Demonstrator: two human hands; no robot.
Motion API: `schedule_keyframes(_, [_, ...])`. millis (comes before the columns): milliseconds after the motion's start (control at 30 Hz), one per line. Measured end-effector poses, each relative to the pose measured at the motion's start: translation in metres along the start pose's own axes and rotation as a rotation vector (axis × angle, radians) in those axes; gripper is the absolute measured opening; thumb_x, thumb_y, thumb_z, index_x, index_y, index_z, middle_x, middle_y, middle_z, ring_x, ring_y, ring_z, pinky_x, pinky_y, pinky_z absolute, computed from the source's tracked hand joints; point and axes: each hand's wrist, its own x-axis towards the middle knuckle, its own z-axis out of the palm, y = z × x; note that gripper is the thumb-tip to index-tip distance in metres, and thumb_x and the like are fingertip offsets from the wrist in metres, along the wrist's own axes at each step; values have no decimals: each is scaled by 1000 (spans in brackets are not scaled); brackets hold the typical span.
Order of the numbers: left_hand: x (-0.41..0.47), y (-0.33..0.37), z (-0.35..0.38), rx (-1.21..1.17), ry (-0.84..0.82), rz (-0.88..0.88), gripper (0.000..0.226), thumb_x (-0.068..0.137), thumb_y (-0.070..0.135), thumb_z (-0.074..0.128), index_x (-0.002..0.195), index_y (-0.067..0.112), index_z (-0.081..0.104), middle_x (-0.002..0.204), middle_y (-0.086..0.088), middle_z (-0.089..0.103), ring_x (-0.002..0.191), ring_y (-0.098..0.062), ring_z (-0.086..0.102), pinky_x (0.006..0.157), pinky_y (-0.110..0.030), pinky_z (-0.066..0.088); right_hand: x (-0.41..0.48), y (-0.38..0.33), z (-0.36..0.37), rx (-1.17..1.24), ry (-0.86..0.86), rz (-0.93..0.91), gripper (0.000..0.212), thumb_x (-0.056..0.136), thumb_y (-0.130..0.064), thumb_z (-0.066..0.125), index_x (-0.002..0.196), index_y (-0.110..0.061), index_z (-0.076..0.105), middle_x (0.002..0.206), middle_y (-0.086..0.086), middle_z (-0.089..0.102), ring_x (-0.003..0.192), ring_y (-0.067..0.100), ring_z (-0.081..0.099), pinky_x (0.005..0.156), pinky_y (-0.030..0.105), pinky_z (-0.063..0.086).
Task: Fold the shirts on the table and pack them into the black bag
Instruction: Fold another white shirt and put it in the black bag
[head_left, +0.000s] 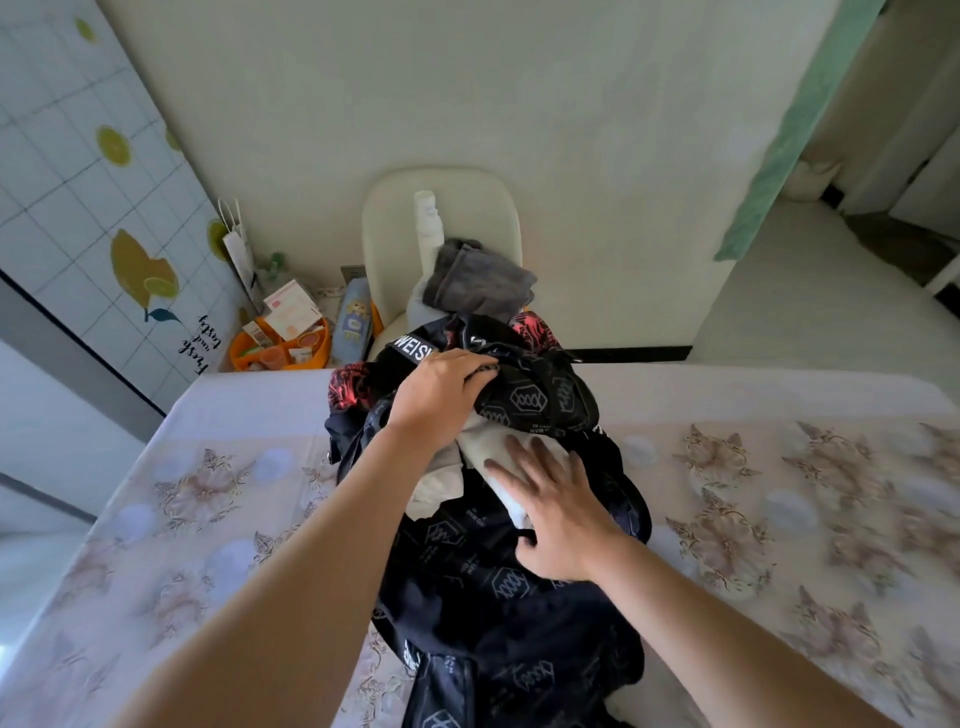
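The black bag (498, 597), printed with pale hexagon logos, lies open in the middle of the table. A folded white shirt (452, 478) sits in its mouth. My left hand (441, 400) grips the bag's upper flap at the far side of the opening. With straight fingers, my right hand (550, 514) presses flat on the white shirt and the bag's near edge. A red-and-black patterned garment (350, 392) shows behind the bag at its far left and far right.
The table (779, 493) wears a floral cloth. A cream chair (395, 249) behind it holds a grey folded cloth (478, 283) and a white bottle (428, 223). An orange basket (280, 348) of small items stands at far left on the floor.
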Motion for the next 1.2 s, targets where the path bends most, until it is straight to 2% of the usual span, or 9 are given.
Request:
schedule_keyframes(133, [7, 1, 2, -63, 6, -3, 25, 98, 25, 57, 116, 15, 73, 115, 3, 71, 107, -11, 63, 82, 0, 35, -5, 20, 14, -74, -21, -15, 123, 76, 6, 56, 146, -47, -30, 159, 3, -34, 151, 36, -14, 103, 50, 42])
schedule_keyframes(267, [16, 2, -5, -111, 30, -21, 27, 99, 27, 57, 120, 17, 71, 116, 3, 71, 107, -12, 64, 88, -20, 47, 19, 10, 25, -72, 79, 92, 122, 68, 0, 73, 152, -39, -7, 162, 12, 8, 144, 38, 24, 76, 38, 57])
schedule_keyframes(400, [22, 0, -16, -147, 11, -5, 28, 99, 28, 57, 122, 19, 70, 117, 5, 71, 109, -9, 62, 90, -19, 46, 55, -1, 24, 40, 205, 123, 112, 51, 2, 84, 145, -31, 33, 144, 9, 50, 122, 37, 56, 52, 35, 59])
schedule_keyframes(533, [18, -2, -17, -151, -13, -15, 28, 99, 28, 57, 122, 20, 70, 118, 6, 70, 110, -8, 61, 94, -22, 47, 72, -8, 21, 76, 202, 60, 106, 68, 1, 78, 146, -34, 14, 155, 12, 39, 138, 39, 42, 79, 47, 60])
schedule_keyframes(700, [7, -1, -9, -167, -55, -33, 28, 99, 27, 58, 123, 19, 69, 120, 11, 66, 110, 2, 55, 91, -5, 39, 68, -8, 29, 106, 151, 209, 103, 74, -6, 74, 152, -29, 11, 153, 14, 39, 132, 42, 44, 88, 48, 57])
schedule_keyframes(800, [-1, 1, -5, -139, -107, -63, 30, 99, 32, 56, 126, 24, 67, 126, 8, 65, 120, -7, 53, 100, -23, 43, 56, -5, 21, 129, 136, 141, 86, 86, -9, 59, 158, -20, 13, 158, 12, 30, 136, 38, 37, 105, 51, 43])
schedule_keyframes(900, [-14, 9, -2, -92, -178, -96, 36, 97, 43, 53, 128, 29, 64, 129, 13, 61, 125, -6, 47, 102, -31, 44, 22, 6, -1, 131, 276, 40, 48, 88, -13, 55, 135, -19, 55, 131, 4, 59, 108, 28, 61, 81, 42, 55])
schedule_keyframes(1000, [-27, 29, 10, 1, -197, -81, 40, 91, 49, 52, 123, 29, 67, 128, 12, 61, 124, -12, 48, 102, -37, 44, -24, 28, -19, 174, 400, 44, 24, 86, -18, 56, 104, -23, 70, 97, -7, 69, 71, 13, 63, 53, 25, 41])
schedule_keyframes(1200, [-34, 111, 53, 54, -66, 61, 32, 89, 34, 56, 116, 27, 70, 113, 7, 63, 107, -20, 52, 97, -37, 43, -97, 91, -51, 298, 307, 299, 27, 93, -25, 49, 112, -31, 67, 106, -13, 66, 83, 10, 64, 67, 24, 45])
